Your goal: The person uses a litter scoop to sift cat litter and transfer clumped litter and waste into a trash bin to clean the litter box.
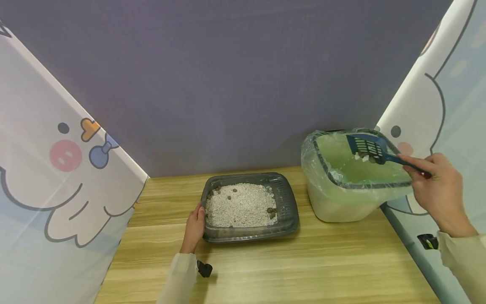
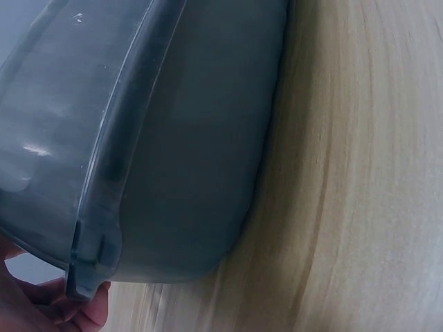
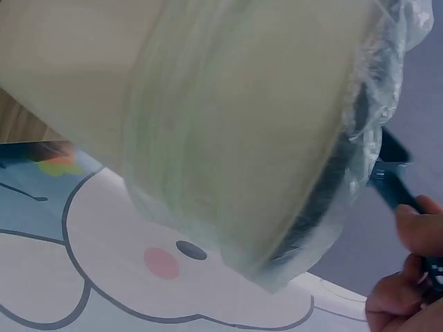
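My right hand grips the handle of a dark blue slotted litter scoop over the open mouth of a trash bin. Some brownish clumps and white bits lie on the scoop's slotted end. A clear green liner covers the bin and folds over its dark rim. In the right wrist view the bin's side hides most of the scoop. At the left end of a dark grey litter box, my left hand grips the rim. Pale litter fills the box, with several brown clumps at its edges.
Box and bin stand on a wood-grain table, the bin to the right of the box. A dark grey panel rises behind them. Cartoon-printed sheets close in the left and right sides.
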A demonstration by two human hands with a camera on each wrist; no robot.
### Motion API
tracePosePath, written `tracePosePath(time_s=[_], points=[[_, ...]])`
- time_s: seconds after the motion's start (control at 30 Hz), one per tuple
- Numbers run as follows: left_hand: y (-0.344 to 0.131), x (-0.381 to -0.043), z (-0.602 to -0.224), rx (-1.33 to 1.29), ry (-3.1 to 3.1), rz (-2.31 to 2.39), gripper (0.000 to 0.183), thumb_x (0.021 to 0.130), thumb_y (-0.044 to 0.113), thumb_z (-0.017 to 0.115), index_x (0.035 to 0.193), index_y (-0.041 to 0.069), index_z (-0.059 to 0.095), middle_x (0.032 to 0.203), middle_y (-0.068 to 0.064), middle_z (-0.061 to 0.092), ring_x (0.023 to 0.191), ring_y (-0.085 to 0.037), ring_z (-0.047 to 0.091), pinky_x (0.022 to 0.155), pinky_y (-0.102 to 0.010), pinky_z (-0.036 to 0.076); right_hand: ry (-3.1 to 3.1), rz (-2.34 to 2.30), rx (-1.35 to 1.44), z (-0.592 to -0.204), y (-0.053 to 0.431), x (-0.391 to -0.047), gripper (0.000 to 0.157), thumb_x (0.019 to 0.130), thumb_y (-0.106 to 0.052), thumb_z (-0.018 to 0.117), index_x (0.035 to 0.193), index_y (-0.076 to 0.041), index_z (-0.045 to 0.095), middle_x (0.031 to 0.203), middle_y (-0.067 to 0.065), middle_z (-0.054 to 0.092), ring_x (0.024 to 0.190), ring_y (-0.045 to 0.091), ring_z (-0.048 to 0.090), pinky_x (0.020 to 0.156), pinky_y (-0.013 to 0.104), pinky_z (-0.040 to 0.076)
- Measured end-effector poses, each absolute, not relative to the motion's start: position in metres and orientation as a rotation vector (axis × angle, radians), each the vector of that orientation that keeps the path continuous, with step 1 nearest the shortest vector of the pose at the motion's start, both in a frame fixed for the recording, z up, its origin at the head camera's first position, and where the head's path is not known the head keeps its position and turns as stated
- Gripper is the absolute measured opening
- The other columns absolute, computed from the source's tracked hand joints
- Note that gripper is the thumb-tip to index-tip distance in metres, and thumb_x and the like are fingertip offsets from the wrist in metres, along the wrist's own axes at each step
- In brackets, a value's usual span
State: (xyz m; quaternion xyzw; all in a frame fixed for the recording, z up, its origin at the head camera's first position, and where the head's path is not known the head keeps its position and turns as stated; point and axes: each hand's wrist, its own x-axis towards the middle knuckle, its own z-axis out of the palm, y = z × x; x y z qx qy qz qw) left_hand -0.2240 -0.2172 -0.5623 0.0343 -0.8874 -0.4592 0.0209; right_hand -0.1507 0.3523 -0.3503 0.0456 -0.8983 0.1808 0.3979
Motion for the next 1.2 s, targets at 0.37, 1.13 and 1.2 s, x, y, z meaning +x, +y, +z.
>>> tracePosePath(time_s=[0.37, 1.13, 1.2], points=[[-0.222, -0.220, -0.561, 0.130, -2.722, -1.404, 0.060, 0.103, 0.046, 0.025, 0.147, 0.006, 0.034, 0.128, -0.027, 0.046, 0.116, -0.044, 0.045, 0.095, -0.060, 0.032, -2.162, 0.587, 0.148, -0.350, 0.329, -0.153, 0.039, 0.080, 0.008, 0.071, 0.118, 0.001, 0.066, 0.076, 0.011, 0.051, 0.066, -0.009, 0.030, 0.057, 0.016, 0.026], [-0.209, -0.223, -0.557, 0.125, -2.682, -1.438, 0.057, 0.104, 0.041, 0.028, 0.145, 0.003, 0.037, 0.125, -0.028, 0.049, 0.111, -0.042, 0.048, 0.092, -0.058, 0.036, -2.888, 1.079, 0.383, -0.456, 0.110, -0.212, 0.032, 0.095, -0.013, 0.060, 0.124, -0.001, 0.060, 0.104, 0.014, 0.061, 0.051, 0.013, 0.047, 0.054, 0.032, 0.041], [-0.209, -0.223, -0.556, 0.137, -2.684, -1.436, 0.057, 0.104, 0.042, 0.028, 0.146, 0.005, 0.037, 0.124, -0.027, 0.049, 0.110, -0.042, 0.049, 0.091, -0.058, 0.037, -2.927, 1.074, 0.360, -0.459, 0.100, -0.221, 0.034, 0.095, -0.014, 0.059, 0.126, 0.000, 0.058, 0.085, 0.011, 0.063, 0.042, 0.014, 0.042, 0.050, 0.032, 0.040]])
